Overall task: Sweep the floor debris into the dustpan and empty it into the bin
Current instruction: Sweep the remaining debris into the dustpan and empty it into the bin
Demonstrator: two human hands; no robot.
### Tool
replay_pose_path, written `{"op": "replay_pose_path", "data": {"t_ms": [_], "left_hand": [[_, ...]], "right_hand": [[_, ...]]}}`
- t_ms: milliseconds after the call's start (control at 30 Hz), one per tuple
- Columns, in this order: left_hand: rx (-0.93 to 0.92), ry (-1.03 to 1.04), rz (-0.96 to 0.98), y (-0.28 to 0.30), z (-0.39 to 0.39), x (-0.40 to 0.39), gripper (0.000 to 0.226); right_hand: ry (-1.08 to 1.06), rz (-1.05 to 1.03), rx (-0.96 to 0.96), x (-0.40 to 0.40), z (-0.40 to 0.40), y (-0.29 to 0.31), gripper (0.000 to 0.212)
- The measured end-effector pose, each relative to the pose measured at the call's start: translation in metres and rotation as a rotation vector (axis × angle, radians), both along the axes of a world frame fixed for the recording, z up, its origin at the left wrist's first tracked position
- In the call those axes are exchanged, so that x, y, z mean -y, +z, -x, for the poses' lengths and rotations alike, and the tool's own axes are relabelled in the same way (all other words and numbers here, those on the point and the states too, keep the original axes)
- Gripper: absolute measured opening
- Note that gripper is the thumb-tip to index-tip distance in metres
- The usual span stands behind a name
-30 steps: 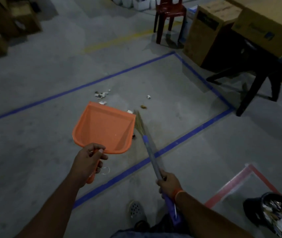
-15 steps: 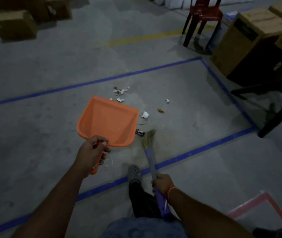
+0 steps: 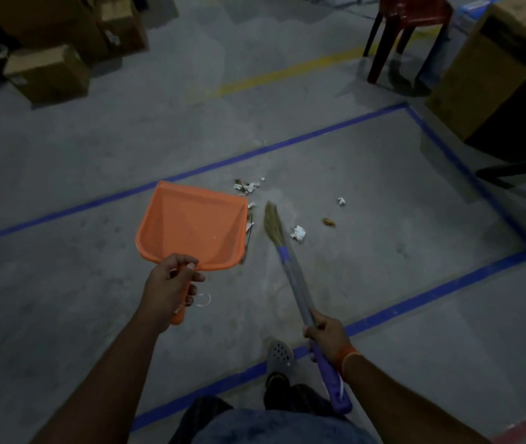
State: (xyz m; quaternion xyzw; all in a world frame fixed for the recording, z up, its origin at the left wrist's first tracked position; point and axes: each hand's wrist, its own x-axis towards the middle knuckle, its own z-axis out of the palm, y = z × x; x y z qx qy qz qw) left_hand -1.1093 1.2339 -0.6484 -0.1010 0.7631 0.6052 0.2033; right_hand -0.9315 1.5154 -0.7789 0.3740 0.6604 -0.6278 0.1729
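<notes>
Debris on concrete floor (image 3: 383,299), inside blue tape rectangle (image 3: 441,293): 1 cluster of white/brown scraps (image 3: 247,186) just past dustpan's far right corner, 1 small white bit (image 3: 341,201) further right, 1 brown bit (image 3: 328,222), 1 crumpled white paper (image 3: 298,233) just right of broom head. A few more scraps peek out along dustpan's right edge, partly hidden, can't count them.

1 orange dustpan (image 3: 191,224), mouth pointing away from the person; whether its lip touches the floor can't be told. Pan looks empty apart from a pale speck. Left hand (image 3: 168,285) wraps its fingers round the pan's handle, thumb on top.

1 broom (image 3: 290,267), straw head (image 3: 273,224) just right of the pan, apart from it, tip near the scrap cluster. Right hand (image 3: 327,336) grips the shaft low down, fingers curled round it; purple end sticks out behind the wrist. Orange band on that wrist.

1 foot in a grey perforated clog (image 3: 281,358) on the near tape line.

Background: 1 red plastic chair (image 3: 410,30) top right, 1 yellow floor line (image 3: 287,72), approx 3 cardboard boxes top left (image 3: 47,73), 1 large box far right (image 3: 498,65). Bin not in view.
</notes>
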Motion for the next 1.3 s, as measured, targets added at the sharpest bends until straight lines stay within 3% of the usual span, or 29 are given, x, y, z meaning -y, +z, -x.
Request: {"op": "replay_pose_path", "data": {"t_ms": [200,433,567,800,1100,1200,1300], "left_hand": [[-0.007,-0.064,-0.009,-0.004,0.044,-0.017,0.013],[-0.006,-0.134,-0.004,-0.007,0.087,0.005,0.013],[0.002,-0.161,-0.004,-0.006,0.114,0.029,0.014],[0.002,-0.194,-0.008,-0.009,0.160,0.040,0.014],[-0.008,-0.106,-0.017,-0.010,0.172,0.008,0.012],[-0.014,-0.051,-0.003,-0.010,0.167,-0.015,0.012],[-0.010,-0.013,-0.018,-0.009,0.160,-0.044,0.011]], "right_hand": [[-0.017,-0.147,0.029,-0.023,0.001,0.000,0.048],[0.001,-0.180,0.197,-0.003,0.034,-0.003,0.035],[0.104,-0.185,0.220,0.015,0.054,-0.001,0.043],[0.039,-0.306,0.115,0.007,0.075,-0.015,0.070],[-0.108,-0.372,0.259,-0.091,0.120,0.018,0.046],[-0.015,-0.358,0.322,-0.123,0.132,0.015,0.032],[0.167,-0.354,0.332,-0.141,0.137,0.013,0.032]]}}
